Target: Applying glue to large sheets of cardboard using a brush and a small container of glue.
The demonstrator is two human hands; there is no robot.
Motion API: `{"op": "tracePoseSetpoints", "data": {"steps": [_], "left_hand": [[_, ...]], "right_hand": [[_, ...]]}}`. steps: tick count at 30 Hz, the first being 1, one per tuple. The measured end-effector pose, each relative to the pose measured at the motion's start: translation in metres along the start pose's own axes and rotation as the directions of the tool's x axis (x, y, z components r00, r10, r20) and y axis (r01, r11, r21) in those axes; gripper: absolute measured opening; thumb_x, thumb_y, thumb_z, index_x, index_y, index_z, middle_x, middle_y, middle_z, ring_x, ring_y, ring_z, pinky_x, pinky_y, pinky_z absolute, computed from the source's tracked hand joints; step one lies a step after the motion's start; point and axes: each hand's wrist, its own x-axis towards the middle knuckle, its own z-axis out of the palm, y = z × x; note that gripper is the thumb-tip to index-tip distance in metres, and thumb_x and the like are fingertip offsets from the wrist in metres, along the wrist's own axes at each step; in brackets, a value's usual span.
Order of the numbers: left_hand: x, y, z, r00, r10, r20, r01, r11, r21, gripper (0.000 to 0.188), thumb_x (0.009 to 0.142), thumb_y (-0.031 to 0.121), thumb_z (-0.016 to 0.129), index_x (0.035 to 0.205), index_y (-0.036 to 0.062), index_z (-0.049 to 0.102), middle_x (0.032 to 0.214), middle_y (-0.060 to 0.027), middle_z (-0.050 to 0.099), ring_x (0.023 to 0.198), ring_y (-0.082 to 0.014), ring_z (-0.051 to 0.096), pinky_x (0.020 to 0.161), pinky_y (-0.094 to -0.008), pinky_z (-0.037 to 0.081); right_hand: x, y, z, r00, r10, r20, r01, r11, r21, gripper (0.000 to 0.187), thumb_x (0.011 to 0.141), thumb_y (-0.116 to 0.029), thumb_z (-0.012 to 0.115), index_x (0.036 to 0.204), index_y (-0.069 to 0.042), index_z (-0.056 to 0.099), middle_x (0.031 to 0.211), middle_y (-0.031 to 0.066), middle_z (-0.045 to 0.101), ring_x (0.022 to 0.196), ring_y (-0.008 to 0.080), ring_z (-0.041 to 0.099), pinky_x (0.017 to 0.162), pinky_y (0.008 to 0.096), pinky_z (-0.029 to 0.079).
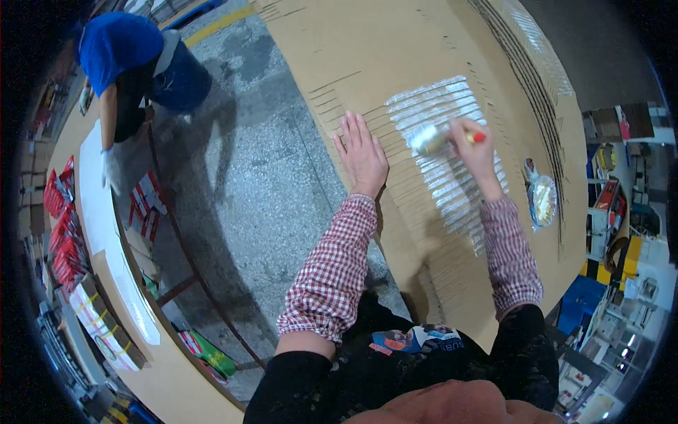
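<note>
A paintbrush (432, 140) with pale bristles and a red-ended handle is in my right hand (473, 145), whose fingers are wrapped round the handle. Its bristles touch a glossy, wet-looking patch (452, 187) of narrow parallel strips, which look like the edges of overlapping brown sheets. Left of that patch, my left hand (364, 159) lies flat with fingers stretched out on the brown sheets (417, 53), close to the table's left edge. A clear plastic bag (542, 200) with pale yellowish contents rests to the right of my right forearm.
Across the grey floor (261, 184), a person in a blue shirt (120, 46) and white gloves bends over another brown table (166, 367). Red packages (67, 244) lie along its far side. A dark blue bin (182, 81) stands beside that person.
</note>
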Motion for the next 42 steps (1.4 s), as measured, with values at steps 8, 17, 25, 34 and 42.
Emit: {"op": "tracePoseSetpoints", "data": {"steps": [8, 17, 25, 34, 42], "left_hand": [[-0.001, 0.003, -0.001, 1.000, 0.029, -0.012, -0.028, 0.999, 0.041, 0.058, 0.089, 0.018, 0.042, 0.141, -0.0034, 0.024, 0.149, -0.0185, 0.019, 0.140, -0.0314, 0.013, 0.112, -0.0490, 0.006], [-0.015, -0.019, -0.010, 0.982, 0.045, -0.183, -0.058, 0.996, -0.066, 0.057, 0.093, 0.021, 0.039, 0.141, -0.0054, 0.022, 0.148, -0.0250, 0.015, 0.139, -0.0377, 0.013, 0.112, -0.0469, 0.007], [-0.166, 0.054, -0.001, 0.997, 0.070, -0.024, -0.072, 0.993, -0.097, 0.059, 0.095, 0.023, 0.039, 0.140, -0.0094, 0.019, 0.147, -0.0285, 0.016, 0.137, -0.0403, 0.014, 0.113, -0.0461, 0.007], [-0.172, 0.049, 0.009, 0.991, 0.112, -0.074, -0.109, 0.993, 0.042, 0.057, 0.096, 0.031, 0.029, 0.141, -0.0054, 0.023, 0.146, -0.0241, 0.025, 0.137, -0.0354, 0.021, 0.112, -0.0445, 0.011], [-0.168, 0.042, 0.013, 0.990, 0.108, -0.091, -0.101, 0.992, 0.074, 0.055, 0.095, 0.028, 0.032, 0.140, -0.0039, 0.027, 0.144, -0.0216, 0.029, 0.136, -0.0344, 0.023, 0.112, -0.0439, 0.013]], "right_hand": [[0.045, -0.010, -0.028, 0.967, -0.053, -0.249, 0.105, 0.975, 0.198, 0.031, 0.087, -0.026, 0.064, 0.076, 0.003, 0.065, 0.064, 0.0067, 0.064, 0.047, 0.0067, 0.052, 0.043, 0.0205, 0.040], [-0.087, 0.050, -0.102, 0.958, 0.253, -0.138, -0.227, 0.957, 0.182, 0.023, 0.086, -0.018, 0.060, 0.072, 0.000, 0.061, 0.064, 0.0032, 0.060, 0.043, 0.0067, 0.048, 0.040, 0.0213, 0.036], [-0.223, 0.031, -0.263, 0.859, 0.122, -0.497, 0.005, 0.969, 0.246, 0.010, 0.088, -0.011, 0.055, 0.094, -0.003, 0.057, 0.077, 0.0024, 0.060, 0.061, 0.0090, 0.059, 0.053, 0.0212, 0.047], [-0.189, 0.214, -0.422, 0.598, 0.089, -0.797, -0.270, 0.958, -0.096, 0.023, 0.084, -0.024, 0.064, 0.084, -0.001, 0.060, 0.067, 0.0055, 0.063, 0.050, 0.0121, 0.061, 0.045, 0.0245, 0.047], [-0.133, 0.298, -0.390, 0.627, 0.117, -0.770, -0.448, 0.863, -0.234, 0.032, 0.083, -0.032, 0.063, 0.082, 0.000, 0.063, 0.063, 0.0081, 0.064, 0.051, 0.0162, 0.065, 0.049, 0.0295, 0.050]]}}
